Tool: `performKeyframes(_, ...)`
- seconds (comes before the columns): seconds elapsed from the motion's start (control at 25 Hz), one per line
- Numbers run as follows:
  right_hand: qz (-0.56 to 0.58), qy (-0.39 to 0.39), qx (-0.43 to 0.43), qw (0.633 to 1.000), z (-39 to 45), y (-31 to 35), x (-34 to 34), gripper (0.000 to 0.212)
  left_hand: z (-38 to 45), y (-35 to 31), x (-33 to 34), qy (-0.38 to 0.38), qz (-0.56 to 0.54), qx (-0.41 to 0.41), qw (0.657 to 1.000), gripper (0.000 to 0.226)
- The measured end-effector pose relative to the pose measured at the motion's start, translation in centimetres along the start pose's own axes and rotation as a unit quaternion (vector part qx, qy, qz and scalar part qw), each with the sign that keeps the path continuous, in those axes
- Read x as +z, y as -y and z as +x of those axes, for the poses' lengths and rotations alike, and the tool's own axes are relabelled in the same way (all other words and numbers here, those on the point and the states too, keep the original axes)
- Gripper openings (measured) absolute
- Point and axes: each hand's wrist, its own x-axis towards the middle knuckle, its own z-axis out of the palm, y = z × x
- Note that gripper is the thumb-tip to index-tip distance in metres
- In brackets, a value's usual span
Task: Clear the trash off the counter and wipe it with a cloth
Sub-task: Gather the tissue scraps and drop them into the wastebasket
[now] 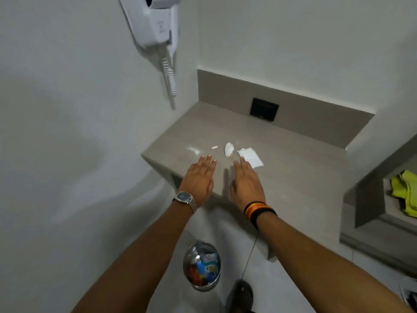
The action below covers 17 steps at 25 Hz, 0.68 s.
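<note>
On the beige counter [293, 159] lie several white scraps: a flat tissue [251, 156], a crumpled paper [229, 149], a small white stick [214, 147] and a clear wrapper [194, 150]. My left hand [199, 177], with a metal watch on the wrist, is flat and open above the counter's front edge, its fingertips just short of the wrapper. My right hand [246, 182], with coloured bangles on the wrist, is open too, and its fingertips touch the near corner of the flat tissue. A yellow-green cloth [404, 192] lies in a niche at the right.
A round metal bin [202, 266] holding colourful trash stands on the floor below the counter's edge. A white hair dryer [158, 21] with a coiled cord hangs on the left wall. A black socket plate [264, 109] sits in the backsplash. A dark sandal [240, 295] is near the bin.
</note>
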Motion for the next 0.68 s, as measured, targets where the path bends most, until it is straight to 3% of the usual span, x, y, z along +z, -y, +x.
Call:
performKeyframes(0.12, -0.003, -0.002, 0.038, 0.999, 5.0, -3.9, 0.1, 0.065, 6.0, 0.0, 1.2, 0.016, 0.01, 0.014, 1.0, 0.059)
performKeyframes(0.28, -0.001, 0.054, 0.105, 0.993, 11.3, -8.6, 1.3, 0.049, 13.5, 0.2, 4.3, 0.08, -0.006, -0.013, 0.997, 0.063)
performKeyframes(0.48, 0.002, 0.138, 0.13, 0.982, 16.7, -12.3, 3.2, 0.057, 19.6, 1.8, 7.4, 0.131, 0.011, 0.009, 0.991, 0.067)
performKeyframes(0.68, 0.029, 0.111, 0.114, 0.987, 18.3, -12.0, 3.9, 0.028, 21.0, 2.5, 7.7, 0.061, 0.014, 0.036, 0.997, 0.024)
